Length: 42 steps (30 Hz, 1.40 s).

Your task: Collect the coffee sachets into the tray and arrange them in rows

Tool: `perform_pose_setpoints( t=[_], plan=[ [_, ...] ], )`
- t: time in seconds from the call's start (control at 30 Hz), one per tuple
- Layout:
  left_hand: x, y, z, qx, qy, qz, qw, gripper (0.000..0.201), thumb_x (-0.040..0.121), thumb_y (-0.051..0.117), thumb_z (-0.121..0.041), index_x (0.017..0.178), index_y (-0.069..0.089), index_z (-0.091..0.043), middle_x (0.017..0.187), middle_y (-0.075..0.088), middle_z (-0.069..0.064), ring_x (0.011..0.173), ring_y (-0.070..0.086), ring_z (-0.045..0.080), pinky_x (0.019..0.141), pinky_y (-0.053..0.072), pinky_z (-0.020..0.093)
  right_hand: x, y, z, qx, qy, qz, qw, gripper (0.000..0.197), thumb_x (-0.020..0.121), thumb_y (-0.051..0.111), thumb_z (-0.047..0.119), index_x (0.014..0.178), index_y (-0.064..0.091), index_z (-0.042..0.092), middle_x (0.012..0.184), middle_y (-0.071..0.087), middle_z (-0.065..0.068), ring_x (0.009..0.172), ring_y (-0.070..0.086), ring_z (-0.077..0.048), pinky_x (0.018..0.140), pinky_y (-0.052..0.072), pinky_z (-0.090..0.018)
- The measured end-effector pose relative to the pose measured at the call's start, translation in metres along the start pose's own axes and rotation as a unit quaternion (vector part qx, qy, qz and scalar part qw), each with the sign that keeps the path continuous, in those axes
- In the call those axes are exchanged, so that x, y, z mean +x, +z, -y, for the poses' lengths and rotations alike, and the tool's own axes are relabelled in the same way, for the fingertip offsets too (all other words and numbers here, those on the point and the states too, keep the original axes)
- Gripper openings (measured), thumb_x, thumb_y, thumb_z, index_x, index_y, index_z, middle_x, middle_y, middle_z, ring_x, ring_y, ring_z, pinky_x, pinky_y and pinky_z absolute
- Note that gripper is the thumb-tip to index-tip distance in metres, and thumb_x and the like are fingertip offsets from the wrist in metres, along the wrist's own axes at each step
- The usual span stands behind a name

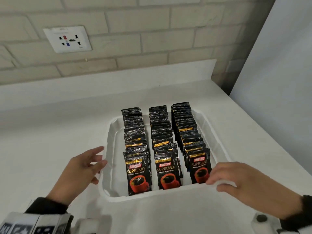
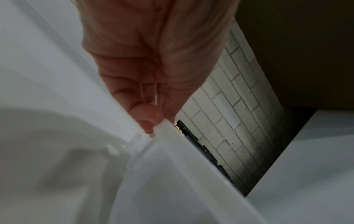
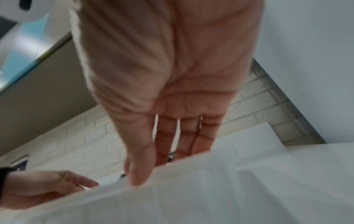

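Sachets [image 1: 166, 146] stood upright in three rows inside tray [image 1: 110, 130], front faces toward hands. Left hand [image 1: 82, 168] spread flat against tray's side wall, holding nothing. Right hand [image 1: 231, 177] lay relaxed on near rim beside last row, likely steadying tray for final squaring.

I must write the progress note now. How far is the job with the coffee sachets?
Almost finished, it seems. Done: the sachets stand in three rows inside the tray, and none lies loose on the counter. In hand: the left hand touches the tray's left rim, and the right hand rests on its near right corner; neither holds a sachet. Left: perhaps only straightening the tray.
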<state>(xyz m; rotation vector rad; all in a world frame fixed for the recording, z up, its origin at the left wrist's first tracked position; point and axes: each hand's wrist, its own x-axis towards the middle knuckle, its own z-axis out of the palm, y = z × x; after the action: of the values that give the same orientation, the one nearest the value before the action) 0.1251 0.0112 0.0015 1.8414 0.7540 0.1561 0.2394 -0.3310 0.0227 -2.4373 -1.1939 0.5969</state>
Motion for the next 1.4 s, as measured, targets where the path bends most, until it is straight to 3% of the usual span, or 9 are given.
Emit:
perform_pose_setpoints(
  t=[0.1, 0.33, 0.5, 0.67, 0.8, 0.9, 0.97, 1.2, 1.4],
  plan=[
    [-0.002, 0.005, 0.002, -0.012, -0.002, -0.005, 1.0, 0.037, 0.086, 0.06, 0.0, 0.121, 0.058, -0.012, 0.088, 0.063, 0.007, 0.064, 0.053, 0.022, 0.041, 0.046, 0.016, 0.005, 0.002, -0.012, -0.013, 0.002, -0.035, 0.999, 0.021, 0.078, 0.04, 0.047, 0.095, 0.05, 0.053, 0.099, 0.055, 0.036, 0.089, 0.052, 0.016, 0.082, 0.033, -0.005],
    [-0.001, 0.01, 0.002, -0.026, 0.006, -0.03, 0.999, 0.036, 0.087, 0.059, 0.0, 0.122, 0.058, -0.009, 0.087, 0.065, 0.005, 0.057, 0.054, 0.013, 0.041, 0.045, 0.016, 0.014, -0.003, -0.016, 0.025, -0.023, -0.061, 0.998, 0.025, 0.075, 0.037, 0.052, 0.096, 0.051, 0.054, 0.105, 0.054, 0.036, 0.092, 0.055, 0.012, 0.082, 0.036, -0.008],
    [0.004, 0.012, -0.002, -0.017, 0.018, -0.048, 0.999, 0.036, 0.088, 0.057, 0.0, 0.123, 0.058, -0.008, 0.083, 0.064, 0.004, 0.045, 0.053, -0.001, 0.039, 0.043, 0.014, 0.02, 0.001, -0.02, 0.033, -0.04, -0.082, 0.995, 0.021, 0.084, 0.057, 0.03, 0.096, 0.058, 0.047, 0.102, 0.054, 0.039, 0.094, 0.055, 0.01, 0.082, 0.04, -0.01],
    [0.007, 0.013, -0.002, -0.009, 0.019, -0.058, 0.998, 0.035, 0.089, 0.057, -0.001, 0.123, 0.058, -0.009, 0.088, 0.063, 0.006, 0.064, 0.056, 0.018, 0.041, 0.045, 0.016, 0.026, -0.012, -0.011, 0.1, -0.02, -0.023, 0.995, 0.007, 0.082, 0.063, 0.037, 0.087, 0.069, 0.036, 0.094, 0.063, 0.023, 0.091, 0.058, 0.002, 0.08, 0.044, -0.016],
    [0.007, 0.013, 0.002, -0.005, 0.015, -0.061, 0.998, 0.035, 0.089, 0.058, -0.004, 0.123, 0.058, -0.011, 0.09, 0.065, -0.001, 0.073, 0.054, 0.025, 0.043, 0.046, 0.018, 0.039, -0.014, -0.007, 0.035, -0.015, 0.05, 0.998, 0.046, 0.081, 0.043, 0.062, 0.094, 0.069, 0.026, 0.092, 0.067, 0.008, 0.084, 0.059, -0.006, 0.078, 0.048, -0.028],
    [0.007, 0.013, 0.003, 0.001, 0.015, -0.063, 0.998, 0.035, 0.089, 0.057, -0.005, 0.123, 0.058, -0.012, 0.09, 0.065, -0.001, 0.074, 0.055, 0.025, 0.042, 0.045, 0.016, 0.048, -0.01, -0.007, -0.018, -0.03, 0.086, 0.996, 0.097, 0.063, 0.009, 0.089, 0.095, 0.064, 0.016, 0.092, 0.067, -0.001, 0.082, 0.061, -0.014, 0.077, 0.049, -0.035],
    [0.007, 0.014, 0.004, 0.0, 0.014, -0.067, 0.998, 0.034, 0.089, 0.057, -0.004, 0.123, 0.058, -0.011, 0.089, 0.065, -0.002, 0.074, 0.055, 0.025, 0.041, 0.045, 0.015, 0.053, -0.007, -0.01, -0.025, -0.041, 0.098, 0.994, 0.108, 0.057, 0.001, 0.092, 0.095, 0.063, 0.012, 0.092, 0.066, -0.003, 0.081, 0.06, -0.017, 0.076, 0.049, -0.035],
    [0.004, 0.014, 0.002, -0.005, 0.009, -0.061, 0.998, 0.034, 0.09, 0.056, -0.006, 0.123, 0.058, -0.012, 0.09, 0.065, 0.001, 0.071, 0.057, 0.024, 0.042, 0.046, 0.017, 0.056, -0.008, -0.003, -0.008, -0.03, 0.104, 0.994, 0.064, 0.084, 0.026, 0.062, 0.077, 0.054, 0.004, 0.071, 0.05, -0.007, 0.064, 0.046, -0.018, 0.064, 0.039, -0.027],
    [0.005, 0.013, 0.004, -0.006, 0.014, -0.054, 0.998, 0.032, 0.09, 0.056, -0.008, 0.122, 0.058, -0.014, 0.1, 0.067, 0.011, 0.073, 0.057, 0.028, 0.049, 0.05, 0.027, 0.056, -0.008, -0.004, -0.004, -0.036, 0.106, 0.994, 0.085, 0.069, 0.015, 0.08, 0.076, 0.052, 0.004, 0.072, 0.049, -0.013, 0.066, 0.047, -0.026, 0.063, 0.038, -0.028]
  ],
)
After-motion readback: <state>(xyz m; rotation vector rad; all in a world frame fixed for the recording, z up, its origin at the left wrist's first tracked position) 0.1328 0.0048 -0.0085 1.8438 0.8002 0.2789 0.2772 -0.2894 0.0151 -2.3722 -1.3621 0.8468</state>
